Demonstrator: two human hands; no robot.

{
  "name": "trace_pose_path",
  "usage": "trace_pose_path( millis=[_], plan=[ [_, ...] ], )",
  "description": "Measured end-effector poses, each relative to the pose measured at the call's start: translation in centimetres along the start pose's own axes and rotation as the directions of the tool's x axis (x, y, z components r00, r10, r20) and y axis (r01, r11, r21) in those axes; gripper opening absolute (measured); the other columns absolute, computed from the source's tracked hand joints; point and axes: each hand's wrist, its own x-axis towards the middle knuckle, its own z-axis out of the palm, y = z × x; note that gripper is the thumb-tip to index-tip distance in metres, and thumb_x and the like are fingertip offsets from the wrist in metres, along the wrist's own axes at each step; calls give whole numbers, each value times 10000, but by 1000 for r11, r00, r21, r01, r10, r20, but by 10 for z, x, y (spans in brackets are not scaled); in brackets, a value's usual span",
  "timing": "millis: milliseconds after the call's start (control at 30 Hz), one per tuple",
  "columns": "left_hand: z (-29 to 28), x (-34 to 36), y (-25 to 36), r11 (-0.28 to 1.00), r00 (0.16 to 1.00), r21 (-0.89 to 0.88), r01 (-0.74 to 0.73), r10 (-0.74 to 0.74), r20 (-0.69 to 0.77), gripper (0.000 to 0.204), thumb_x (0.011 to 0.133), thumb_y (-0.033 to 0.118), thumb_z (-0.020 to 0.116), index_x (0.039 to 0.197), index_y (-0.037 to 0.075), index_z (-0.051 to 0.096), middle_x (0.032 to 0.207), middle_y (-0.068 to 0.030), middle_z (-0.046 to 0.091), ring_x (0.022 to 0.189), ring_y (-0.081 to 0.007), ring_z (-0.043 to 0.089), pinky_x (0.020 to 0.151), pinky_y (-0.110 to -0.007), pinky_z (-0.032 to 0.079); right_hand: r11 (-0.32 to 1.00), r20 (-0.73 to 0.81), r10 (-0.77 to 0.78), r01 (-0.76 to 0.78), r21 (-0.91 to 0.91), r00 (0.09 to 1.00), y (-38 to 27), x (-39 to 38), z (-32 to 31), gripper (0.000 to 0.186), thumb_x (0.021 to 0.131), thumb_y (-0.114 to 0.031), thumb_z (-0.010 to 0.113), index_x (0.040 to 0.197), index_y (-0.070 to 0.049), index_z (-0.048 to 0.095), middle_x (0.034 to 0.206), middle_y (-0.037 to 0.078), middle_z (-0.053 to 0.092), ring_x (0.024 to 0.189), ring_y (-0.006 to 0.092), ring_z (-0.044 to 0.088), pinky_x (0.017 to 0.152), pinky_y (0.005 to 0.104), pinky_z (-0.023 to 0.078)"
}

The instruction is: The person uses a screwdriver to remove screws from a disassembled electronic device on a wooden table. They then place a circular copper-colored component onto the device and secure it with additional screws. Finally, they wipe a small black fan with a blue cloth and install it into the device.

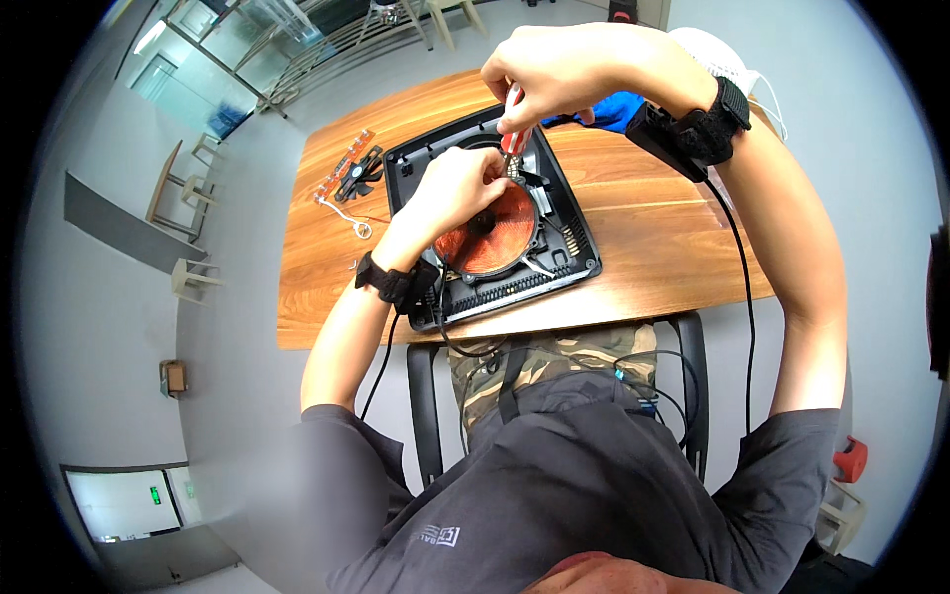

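Observation:
My right hand (554,71) is closed around the handle of a red and white screwdriver (512,142), which it holds upright from above. The fingers of my left hand (460,186) pinch low on its shaft, by the far edge of a round copper coil (507,236). The screwdriver's tip is hidden behind those fingers. That coil sits inside an open black appliance housing (586,255), which looks like the base of an induction cooker. White leads and vent slots show along the housing's near side.
Left of the housing, a small black fan (359,176), a narrow orange circuit strip (344,163) and a white cable (360,230) lie on the wooden table (663,238). Blue cloth (618,112) and a white rounded object (708,51) are at the far right. Black cables trail from both wrist straps.

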Motion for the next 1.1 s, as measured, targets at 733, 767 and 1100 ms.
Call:
trace_pose_path(
  millis=[733, 767, 1100],
  plan=[
    [36, -9, -67, 992, 960, -96, 80, -50, 277, 797, 941, 474, 725, 1454, -52, 417, 1369, -250, 500, 1344, -392, 472, 1158, -466, 389, 995, -89, -86, 81, -57, 992, 61, 28, 21, 370, 910, -316, 749, 946, 51, 722, 838, 204, 727, 773, 360, 707, 710, 418, 569],
    [35, -9, -67, 992, 959, -99, 83, -52, 280, 796, 941, 475, 724, 1453, -50, 416, 1368, -251, 500, 1346, -392, 469, 1160, -468, 386, 993, -85, -104, 100, -58, 991, 60, 29, 20, 368, 909, -313, 749, 946, 52, 722, 835, 205, 725, 768, 360, 705, 708, 418, 568],
    [37, -9, -69, 992, 960, -102, 67, -36, 279, 806, 946, 494, 709, 1471, -37, 406, 1380, -228, 475, 1349, -405, 452, 1157, -473, 381, 987, -64, -140, 134, -89, 988, 62, 42, 24, 373, 898, -312, 761, 946, 55, 720, 833, 212, 720, 773, 364, 706, 712, 423, 568]
  ],
)
